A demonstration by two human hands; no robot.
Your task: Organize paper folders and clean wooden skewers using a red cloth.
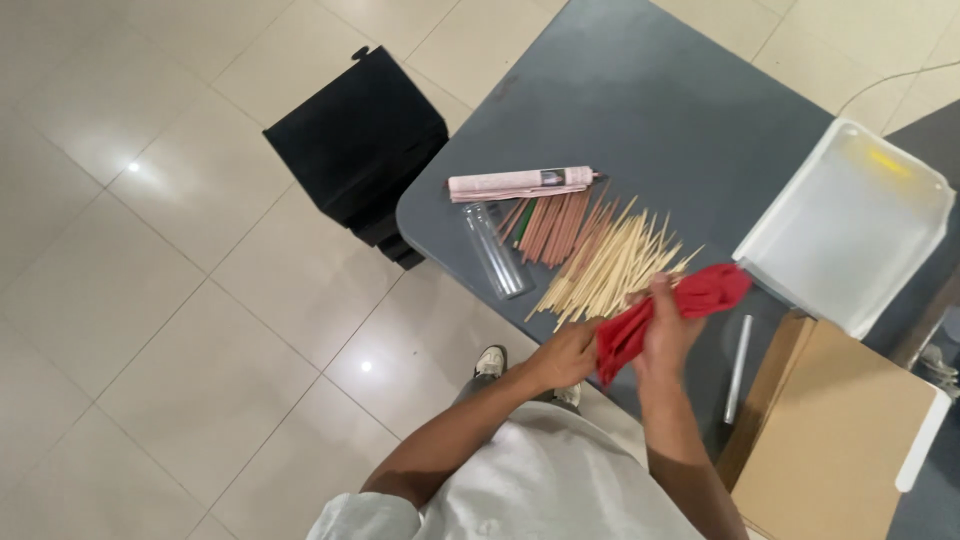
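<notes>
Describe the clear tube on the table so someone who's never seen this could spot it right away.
Start at the grey table and find its rounded corner nearest the black box on the floor. The clear tube lies flat there, just below the pink paper-wrapped roll and left of the pale wooden sticks. It is the only see-through thing in the spread.

Open grey tabletop (640, 90) beyond the sticks, free to cross. Straight ahead, blocked by a fan of pale wooden sticks (610, 272), brown sticks (552, 225), a clear tube (497, 265) and a pink roll (520, 183). Rightward, hemmed by a white tray (850, 225), a cardboard box (835, 430) and a grey pen (738, 368). Bare strip between sticks and tray. Off-table left, a black box (360, 140) on the floor.
</notes>
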